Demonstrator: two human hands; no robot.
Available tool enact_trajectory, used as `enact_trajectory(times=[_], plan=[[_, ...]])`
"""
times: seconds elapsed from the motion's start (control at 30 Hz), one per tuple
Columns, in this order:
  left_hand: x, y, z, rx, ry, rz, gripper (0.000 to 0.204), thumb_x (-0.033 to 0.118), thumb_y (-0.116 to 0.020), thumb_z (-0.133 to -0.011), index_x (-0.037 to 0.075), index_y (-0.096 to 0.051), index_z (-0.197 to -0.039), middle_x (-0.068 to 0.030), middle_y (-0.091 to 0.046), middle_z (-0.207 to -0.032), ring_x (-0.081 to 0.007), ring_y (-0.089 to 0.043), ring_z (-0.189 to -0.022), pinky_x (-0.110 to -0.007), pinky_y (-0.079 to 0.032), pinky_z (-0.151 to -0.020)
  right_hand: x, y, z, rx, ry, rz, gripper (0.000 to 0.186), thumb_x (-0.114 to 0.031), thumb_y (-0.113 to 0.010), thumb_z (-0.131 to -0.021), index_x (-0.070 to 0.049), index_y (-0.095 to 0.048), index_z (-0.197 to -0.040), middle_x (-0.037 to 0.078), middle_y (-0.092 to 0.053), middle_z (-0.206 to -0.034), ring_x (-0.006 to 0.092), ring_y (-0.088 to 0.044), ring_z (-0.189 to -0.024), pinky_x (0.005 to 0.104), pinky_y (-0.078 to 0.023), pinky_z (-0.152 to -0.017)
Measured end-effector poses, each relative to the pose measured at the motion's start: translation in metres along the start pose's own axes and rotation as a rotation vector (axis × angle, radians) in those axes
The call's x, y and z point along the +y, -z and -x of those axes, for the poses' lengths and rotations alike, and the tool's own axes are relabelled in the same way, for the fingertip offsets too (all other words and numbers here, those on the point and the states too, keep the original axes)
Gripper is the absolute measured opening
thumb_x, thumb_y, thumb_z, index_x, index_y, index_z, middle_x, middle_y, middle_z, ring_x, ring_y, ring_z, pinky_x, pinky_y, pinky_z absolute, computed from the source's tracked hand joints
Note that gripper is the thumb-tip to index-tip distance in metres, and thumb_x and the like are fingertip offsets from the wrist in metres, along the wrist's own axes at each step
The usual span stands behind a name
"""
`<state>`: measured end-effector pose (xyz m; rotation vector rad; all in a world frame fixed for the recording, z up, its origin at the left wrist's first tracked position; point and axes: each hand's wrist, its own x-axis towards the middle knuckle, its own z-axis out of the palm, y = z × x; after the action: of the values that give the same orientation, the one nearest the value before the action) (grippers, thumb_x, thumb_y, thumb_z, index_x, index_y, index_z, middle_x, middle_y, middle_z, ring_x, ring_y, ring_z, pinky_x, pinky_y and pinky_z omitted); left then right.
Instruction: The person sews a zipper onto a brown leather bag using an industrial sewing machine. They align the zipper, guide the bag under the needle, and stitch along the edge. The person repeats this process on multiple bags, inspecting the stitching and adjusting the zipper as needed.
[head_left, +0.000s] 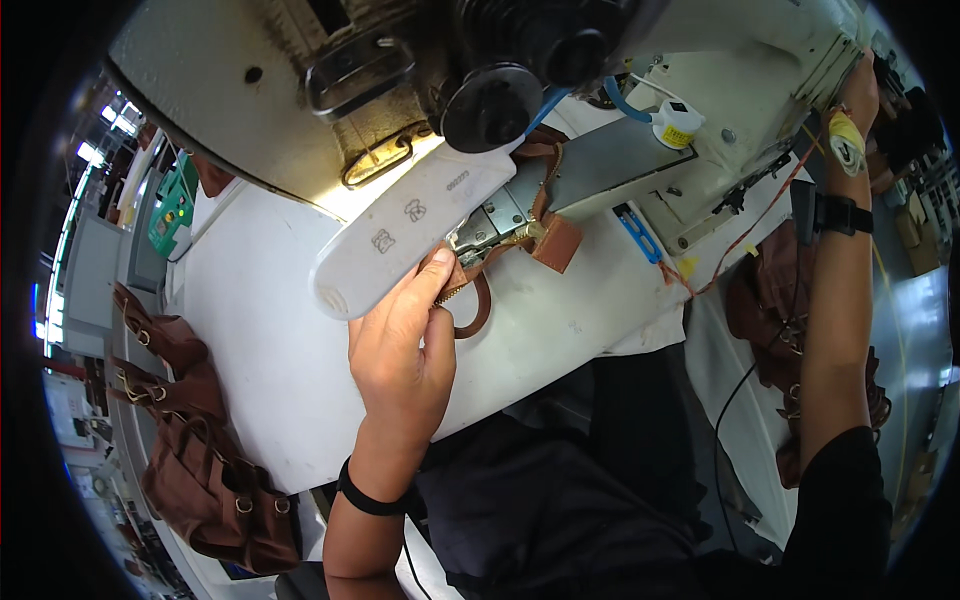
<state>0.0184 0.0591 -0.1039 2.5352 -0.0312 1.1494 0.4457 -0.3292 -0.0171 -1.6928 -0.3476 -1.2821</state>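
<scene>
At the sewing machine [610, 185], my left hand [405, 345] pinches a brown leather piece [458, 283] with a toothed zipper edge beside the metal needle plate [487, 224]. The zipper strip [548, 185] runs on across the machine bed to a square brown leather tab [557, 244]. A brown leather loop [480, 310] hangs below my fingers. A pale rounded guard [410, 225] hides the needle area. My right arm stretches up to the machine's far right end, where my right hand [860, 92] touches its side; the fingers are hidden.
Several brown leather bags [215, 490] lie at the left, and more brown leather pieces [765, 295] hang at the right. A blue tool [638, 233] lies by the machine base. A red-orange cord [745, 238] and a white-capped bottle [678, 122] are near. White table [280, 370] surrounds the bed.
</scene>
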Motion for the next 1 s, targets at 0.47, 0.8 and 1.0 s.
enact_trajectory(times=[0.47,0.8,1.0], plan=[[-0.004,-0.002,0.002,0.014,0.015,0.057,0.042,-0.018,-0.059,-0.077,-0.002,-0.071,-0.114,-0.0216,-0.071,-0.124,-0.0358,-0.066,-0.118,-0.040,-0.053,-0.100,0.021,0.011,0.019,-0.175,0.289,0.261,0.032,-0.027,-0.055,-0.103,-0.005,-0.056,-0.125,0.022,-0.070,-0.106,0.0408,-0.069,-0.099,0.0451,-0.055,-0.086],[-0.008,-0.002,0.005,0.028,0.033,0.083,0.039,-0.016,-0.065,-0.082,-0.001,-0.070,-0.117,-0.0191,-0.071,-0.119,-0.0334,-0.067,-0.118,-0.040,-0.053,-0.102,0.001,0.005,0.034,-0.189,-0.473,-0.491,0.057,-0.048,-0.052,-0.106,0.002,-0.061,-0.130,0.013,-0.070,-0.113,0.0190,-0.068,-0.093,0.0326,-0.054,-0.082],[-0.007,0.006,0.004,-0.008,-0.027,0.053,0.036,-0.015,-0.068,-0.084,-0.001,-0.071,-0.117,-0.0180,-0.072,-0.120,-0.0327,-0.068,-0.117,-0.041,-0.054,-0.103,-0.057,0.040,0.046,-0.062,-0.311,-0.335,0.047,-0.033,-0.053,-0.107,0.007,-0.062,-0.130,0.018,-0.068,-0.125,0.0233,-0.067,-0.110,0.0337,-0.051,-0.096]])
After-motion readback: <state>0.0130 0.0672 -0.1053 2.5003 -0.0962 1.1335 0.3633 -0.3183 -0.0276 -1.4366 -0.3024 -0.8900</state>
